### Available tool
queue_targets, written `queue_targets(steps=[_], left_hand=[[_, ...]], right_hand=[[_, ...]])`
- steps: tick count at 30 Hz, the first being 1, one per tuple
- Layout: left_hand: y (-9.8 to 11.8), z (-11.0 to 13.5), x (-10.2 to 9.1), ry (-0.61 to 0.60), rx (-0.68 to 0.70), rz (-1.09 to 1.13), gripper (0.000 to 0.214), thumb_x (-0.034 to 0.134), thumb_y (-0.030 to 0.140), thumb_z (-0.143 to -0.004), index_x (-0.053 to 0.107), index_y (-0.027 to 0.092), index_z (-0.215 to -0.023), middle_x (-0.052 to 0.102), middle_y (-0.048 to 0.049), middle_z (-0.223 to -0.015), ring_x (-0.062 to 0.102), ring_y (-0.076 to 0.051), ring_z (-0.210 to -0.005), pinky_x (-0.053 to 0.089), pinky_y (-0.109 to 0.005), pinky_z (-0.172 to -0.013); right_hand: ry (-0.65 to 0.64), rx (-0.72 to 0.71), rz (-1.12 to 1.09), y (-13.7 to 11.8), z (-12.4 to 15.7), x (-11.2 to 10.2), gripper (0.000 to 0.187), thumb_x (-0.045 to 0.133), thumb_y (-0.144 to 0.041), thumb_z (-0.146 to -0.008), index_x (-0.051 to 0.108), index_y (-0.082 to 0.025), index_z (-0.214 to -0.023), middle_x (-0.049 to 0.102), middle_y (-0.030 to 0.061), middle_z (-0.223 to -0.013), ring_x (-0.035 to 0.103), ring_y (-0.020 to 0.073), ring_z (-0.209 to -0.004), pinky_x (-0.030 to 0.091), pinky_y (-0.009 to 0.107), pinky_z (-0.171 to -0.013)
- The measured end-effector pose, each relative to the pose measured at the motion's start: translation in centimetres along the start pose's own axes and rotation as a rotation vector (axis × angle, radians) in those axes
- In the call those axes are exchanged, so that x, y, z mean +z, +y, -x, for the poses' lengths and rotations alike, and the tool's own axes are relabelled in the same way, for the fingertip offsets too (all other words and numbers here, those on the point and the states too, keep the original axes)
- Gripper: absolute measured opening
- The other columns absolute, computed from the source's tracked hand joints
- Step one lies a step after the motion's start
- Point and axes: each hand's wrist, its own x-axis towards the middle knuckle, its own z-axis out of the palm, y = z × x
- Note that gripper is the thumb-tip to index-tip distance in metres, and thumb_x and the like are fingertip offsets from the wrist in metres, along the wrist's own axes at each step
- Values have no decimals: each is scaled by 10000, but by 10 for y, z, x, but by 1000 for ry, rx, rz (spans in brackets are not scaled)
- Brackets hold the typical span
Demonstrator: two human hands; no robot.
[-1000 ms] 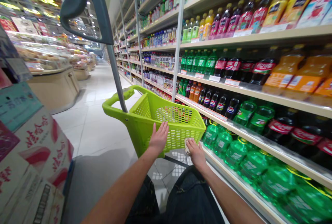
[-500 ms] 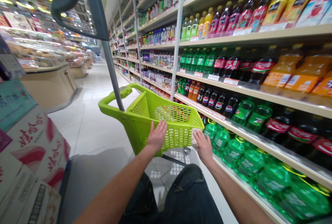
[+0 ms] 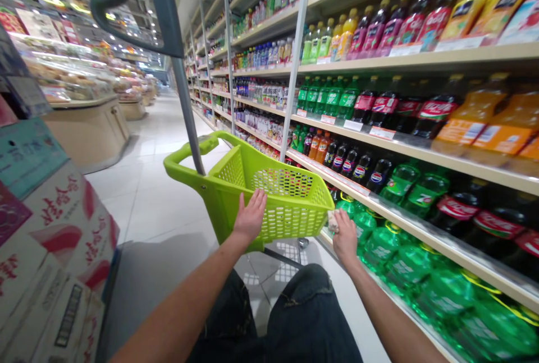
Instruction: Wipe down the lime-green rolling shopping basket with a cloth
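Note:
In front of me stands a lime-green shopping cart basket (image 3: 290,223) with slotted walls. A grey pole (image 3: 187,110) with a dark grey loop handle (image 3: 166,9) rises at its left. My left hand (image 3: 251,214) lies against the basket's near side, fingers stretched out along the rim, holding nothing. A crumpled whitish cloth (image 3: 333,221) is in my right hand (image 3: 345,237), whose fingers are closed on it at the basket's right front corner. Part of the cloth is hidden by the fingers.
Shelves (image 3: 421,133) of drink bottles run along the right, with large green bottles (image 3: 404,262) at the bottom. Stacked cartons (image 3: 63,217) stand close on the left. Behind them is a display counter (image 3: 88,133) beside the tiled aisle (image 3: 155,127).
My right hand and the cloth have shifted right, to the outer edge of the basket's corner. My left hand stays on the near side. The view has turned slightly.

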Motion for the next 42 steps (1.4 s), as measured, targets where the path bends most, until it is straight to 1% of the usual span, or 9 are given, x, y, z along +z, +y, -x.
queue_targets(steps=[7,12,15,20,22,27,32,36,42], left_hand=[[-4,3,0,-39,-46,-1,608,263,67,-732,256,120,-1337,203,-79,-1433,130,-206,-1330,97,-576,-1031],[-1,4,-1,-53,-66,-2,625,277,82,-730,216,120,-1351,174,-73,-1443,96,-205,-1336,94,-564,-1036],[1,5,0,-46,-96,12,616,270,89,-740,210,118,-1352,160,-74,-1446,86,-201,-1337,85,-567,-1035],[2,9,1,-39,-70,33,613,288,115,-742,212,117,-1351,161,-74,-1448,83,-206,-1337,92,-567,-1034],[3,10,1,-36,-66,34,612,292,126,-743,214,117,-1350,165,-73,-1448,81,-208,-1337,103,-566,-1032],[5,12,-5,-37,-66,67,618,304,138,-732,222,102,-1343,182,-77,-1444,95,-214,-1334,104,-574,-1029],[-11,17,-14,16,-128,66,606,321,157,-733,255,118,-1334,214,-87,-1436,123,-216,-1329,85,-562,-1038],[-19,20,-15,6,-110,47,636,328,136,-709,243,124,-1340,217,-85,-1435,122,-205,-1330,77,-565,-1038],[-11,21,-14,-3,-159,37,656,342,169,-711,210,94,-1349,158,-105,-1448,57,-223,-1338,86,-562,-1037]], right_hand=[[-206,15,-66,-12,29,15,577,330,-17,-643,515,-121,-1179,499,100,-1249,440,197,-1163,357,327,-949],[8,-61,-34,-33,5,-8,614,310,-7,-677,438,-184,-1250,414,74,-1331,295,179,-1268,213,422,-1024],[5,-99,-16,-45,-11,-13,589,329,-18,-700,434,-194,-1253,399,70,-1342,275,175,-1279,193,430,-1026],[-242,-138,-36,-46,34,5,611,328,32,-619,553,-200,-1137,521,66,-1236,421,173,-1186,293,395,-980],[-192,-142,-84,-44,38,1,618,321,24,-600,561,-195,-1126,529,61,-1226,434,167,-1171,297,390,-987],[158,52,-177,-44,-21,-28,569,316,-84,-676,462,-137,-1223,469,86,-1275,398,185,-1194,315,363,-992],[-45,60,-108,-42,-46,-14,514,412,-169,-661,504,-109,-1163,517,122,-1205,413,247,-1164,349,394,-956],[-54,25,-92,-41,-44,-2,517,377,-91,-634,538,-105,-1125,537,120,-1184,436,230,-1144,343,391,-959],[-216,-220,-178,-128,-52,1,628,328,-6,-604,518,-173,-1179,508,55,-1250,400,175,-1193,293,366,-994]])
